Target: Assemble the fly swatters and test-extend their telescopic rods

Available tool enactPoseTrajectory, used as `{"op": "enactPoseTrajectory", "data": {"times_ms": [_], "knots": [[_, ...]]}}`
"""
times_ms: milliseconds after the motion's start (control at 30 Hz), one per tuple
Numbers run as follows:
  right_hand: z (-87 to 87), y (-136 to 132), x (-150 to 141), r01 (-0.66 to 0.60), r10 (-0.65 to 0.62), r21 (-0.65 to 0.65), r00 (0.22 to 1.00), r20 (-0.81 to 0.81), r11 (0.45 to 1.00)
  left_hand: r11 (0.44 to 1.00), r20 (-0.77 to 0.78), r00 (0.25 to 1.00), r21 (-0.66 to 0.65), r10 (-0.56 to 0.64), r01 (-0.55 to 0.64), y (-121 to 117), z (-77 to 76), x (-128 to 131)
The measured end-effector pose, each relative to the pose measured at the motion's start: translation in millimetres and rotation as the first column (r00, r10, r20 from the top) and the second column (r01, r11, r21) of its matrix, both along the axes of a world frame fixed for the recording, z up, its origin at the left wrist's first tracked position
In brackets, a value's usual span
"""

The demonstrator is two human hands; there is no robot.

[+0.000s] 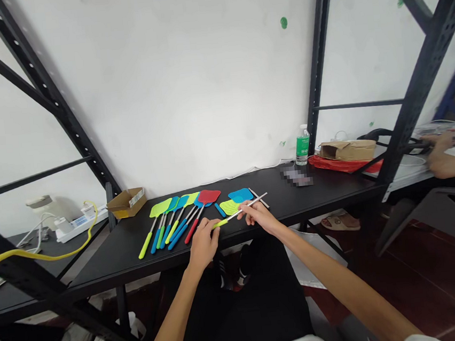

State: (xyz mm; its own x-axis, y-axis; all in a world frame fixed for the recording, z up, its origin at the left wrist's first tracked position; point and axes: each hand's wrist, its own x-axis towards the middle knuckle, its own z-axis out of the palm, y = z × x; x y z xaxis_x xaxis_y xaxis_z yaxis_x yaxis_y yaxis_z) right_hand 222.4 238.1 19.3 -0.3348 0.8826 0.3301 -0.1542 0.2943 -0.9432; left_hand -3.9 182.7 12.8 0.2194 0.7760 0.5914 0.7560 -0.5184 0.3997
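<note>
Held low over the black table's front edge is a fly swatter handle (221, 223), with a yellow-green grip and a thin metal rod. My left hand (203, 243) pinches the grip end; my right hand (258, 216) has its fingers closed round the rod. No swatter head shows on the rod's free tip. Just behind lie a yellow-green swatter head (229, 208), partly overlapped by the rod, and a blue swatter head (240, 195). A short blue grip (220, 210) rests beside them. Left of my hands, several fly swatters (161, 208) lie side by side, grips toward me.
An open cardboard box (126, 203) sits at the table's left end. A water bottle (302, 145) stands at the back right, near a cardboard box (348, 150) on red plastic. Black shelf posts (320, 43) rise at both sides. Another person's arm (447, 152) is at far right.
</note>
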Motion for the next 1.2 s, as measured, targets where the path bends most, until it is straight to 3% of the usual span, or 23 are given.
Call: {"op": "enactPoseTrajectory", "data": {"times_ms": [333,567,800,1200], "knots": [[0.3,-5.0,-4.4,-0.046,0.034,0.090,0.991,0.128,0.995,0.999,0.050,0.998,-0.017,-0.032,0.032,0.9,1.0,-1.4],[2.8,-7.4,-3.1,-0.033,0.023,0.061,0.987,0.161,0.998,0.998,0.175,0.983,-0.022,-0.052,0.056,4.0,1.3,-5.7],[1.6,-6.9,-2.6,-0.017,0.008,0.051,0.986,0.164,0.999,0.975,0.459,0.883,-0.130,-0.102,0.180,6.1,3.8,-9.7],[0.8,-6.0,-2.8,-0.023,0.013,0.058,0.986,0.165,0.998,0.960,0.568,0.810,-0.115,-0.147,0.255,9.0,3.7,-16.2]]}}
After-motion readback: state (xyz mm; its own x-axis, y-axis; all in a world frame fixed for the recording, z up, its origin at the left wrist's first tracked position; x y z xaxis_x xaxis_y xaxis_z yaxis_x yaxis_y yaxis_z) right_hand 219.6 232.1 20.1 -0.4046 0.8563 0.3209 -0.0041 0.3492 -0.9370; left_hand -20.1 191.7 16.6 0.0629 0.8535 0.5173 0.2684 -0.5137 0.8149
